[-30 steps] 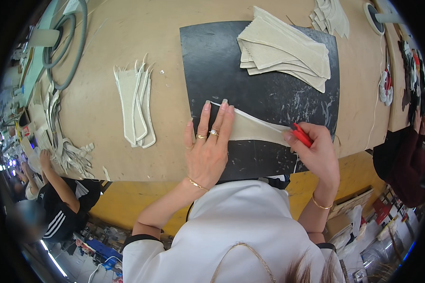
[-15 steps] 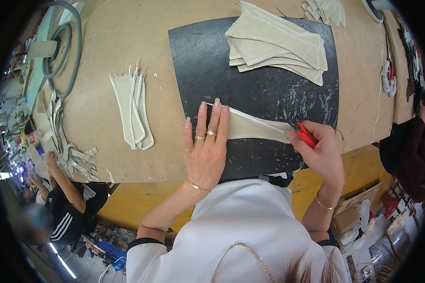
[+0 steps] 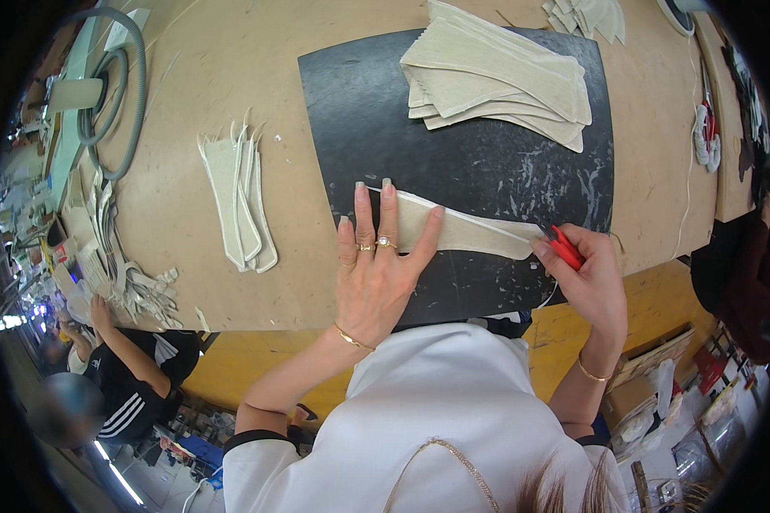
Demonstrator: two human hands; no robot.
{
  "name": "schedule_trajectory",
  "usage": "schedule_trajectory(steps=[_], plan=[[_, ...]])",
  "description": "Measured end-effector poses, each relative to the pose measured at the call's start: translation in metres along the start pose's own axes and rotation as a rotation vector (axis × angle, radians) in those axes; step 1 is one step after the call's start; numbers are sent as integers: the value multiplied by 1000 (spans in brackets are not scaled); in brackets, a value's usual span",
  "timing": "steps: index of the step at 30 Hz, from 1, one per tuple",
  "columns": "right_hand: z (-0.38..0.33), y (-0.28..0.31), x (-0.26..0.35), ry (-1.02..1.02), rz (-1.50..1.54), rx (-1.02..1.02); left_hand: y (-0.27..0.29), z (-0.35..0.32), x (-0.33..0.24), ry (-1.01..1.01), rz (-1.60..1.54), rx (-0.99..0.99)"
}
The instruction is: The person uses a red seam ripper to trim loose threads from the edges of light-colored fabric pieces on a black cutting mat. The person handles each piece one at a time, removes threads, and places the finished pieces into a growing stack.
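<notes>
A beige fabric piece with a white corded edge along its far side lies on a black mat. My left hand presses flat on its wide left end, fingers spread. At the narrow right end is my right hand, curled round red-handled snips with dark tips. Its thumb and the snips' tips are close to the piece's corner. A thin white cord hangs below that hand. Farther back on the mat rests a pile of similar beige pieces.
Several corded pieces lie left of the mat. Fabric strips and a grey hose occupy the table's left side. Red-handled scissors sit at the right. Another person's arm reaches in at the lower left.
My left thumb has spread away from the other fingers onto the piece. My right hand, with the snips, has shifted slightly right, and the piece's narrow end has moved right too.
</notes>
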State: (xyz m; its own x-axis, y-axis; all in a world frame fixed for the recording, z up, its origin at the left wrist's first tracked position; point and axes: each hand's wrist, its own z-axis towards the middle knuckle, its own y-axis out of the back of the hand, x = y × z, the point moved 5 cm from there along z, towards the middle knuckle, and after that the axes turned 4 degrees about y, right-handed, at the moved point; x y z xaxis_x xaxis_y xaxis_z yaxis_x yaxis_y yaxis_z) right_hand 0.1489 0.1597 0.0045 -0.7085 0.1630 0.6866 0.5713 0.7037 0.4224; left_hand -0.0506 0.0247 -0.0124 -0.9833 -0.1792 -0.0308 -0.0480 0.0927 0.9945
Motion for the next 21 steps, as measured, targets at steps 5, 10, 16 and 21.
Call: schedule_trajectory(steps=[5,10,16,21], plan=[[3,2,-1,15,-57,-10,3,3,-2,7,-45,89],[1,3,3,53,-104,-8,7,5,-9,-64,-145,129],[-3,1,17,141,-151,3,5,4,-6,-9,-444,81],[-5,-10,45,308,-94,24,1,-5,-16,-40,-437,106]])
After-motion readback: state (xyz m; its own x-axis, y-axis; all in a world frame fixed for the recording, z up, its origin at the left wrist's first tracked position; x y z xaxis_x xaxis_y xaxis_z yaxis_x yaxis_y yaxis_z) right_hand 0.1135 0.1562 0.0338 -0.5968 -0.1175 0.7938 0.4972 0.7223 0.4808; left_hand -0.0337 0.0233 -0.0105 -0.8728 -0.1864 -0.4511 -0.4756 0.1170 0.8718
